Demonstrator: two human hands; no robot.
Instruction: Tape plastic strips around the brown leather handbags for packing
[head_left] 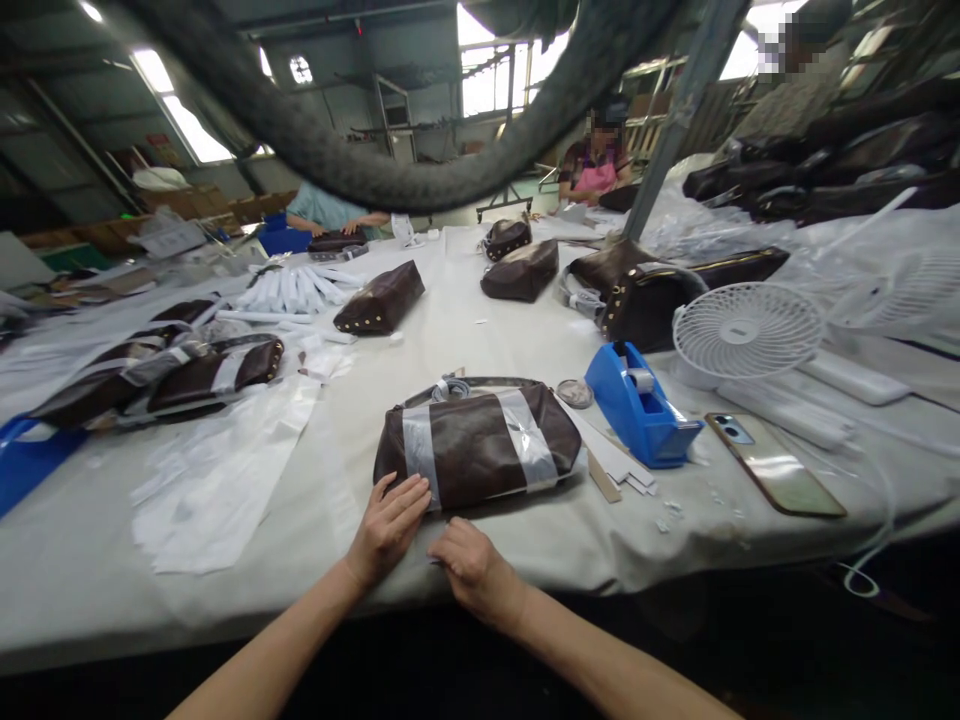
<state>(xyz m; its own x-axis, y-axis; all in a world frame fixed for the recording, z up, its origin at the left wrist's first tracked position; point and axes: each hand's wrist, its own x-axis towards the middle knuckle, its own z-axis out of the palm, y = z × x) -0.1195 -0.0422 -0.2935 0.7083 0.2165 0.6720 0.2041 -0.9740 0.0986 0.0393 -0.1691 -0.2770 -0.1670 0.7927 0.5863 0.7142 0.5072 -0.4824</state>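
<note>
A dark brown leather handbag (480,455) lies on its side before me, with two pale, shiny wrapping bands (525,435) around its body. At its back, a coiled grey strap (450,388) rests by the handle. My left hand (390,525) lies with outstretched fingers on the bag's lower left, over the left band's lower end. Just in front of the bag's lower edge, my right hand (476,565) is closed in a pinch. Whatever its fingertips hold, if anything, is too small to make out. A blue tape dispenser (637,405) stands right of the bag.
White fans (750,330), a phone (776,465) and paper strips (619,465) are at the right. Wrapped handbags (217,378) and white tissue paper (225,480) lie left. More bags (382,298) stand further back. A dark hoop (420,185) hangs overhead. Co-workers sit across the table.
</note>
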